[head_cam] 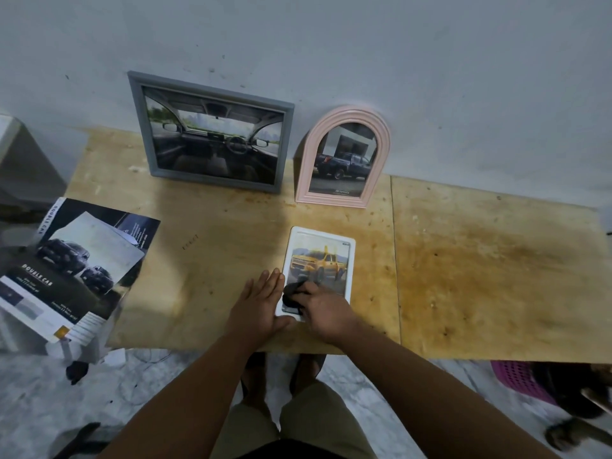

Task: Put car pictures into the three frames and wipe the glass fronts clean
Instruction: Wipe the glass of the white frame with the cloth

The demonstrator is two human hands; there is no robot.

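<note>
A white frame point(351, 260) lies flat on the wooden table point(205, 260) and holds a picture of a yellow pickup. My right hand point(326, 313) presses a dark cloth point(292, 294) onto its lower left glass. My left hand point(258, 306) lies flat with fingers extended against the frame's left edge, thumb at its bottom corner. A grey frame point(139, 127) with a car-interior picture leans on the wall at the back. To its right stands a pink arched frame point(384, 150) with a dark pickup picture.
Car brochures and loose paper point(76, 266) are piled at the table's left end, overhanging the edge. A grey wall point(364, 44) runs behind the table. A purple basket point(516, 379) sits on the floor at the right, beside a dark shape. My legs stand under the table's front edge.
</note>
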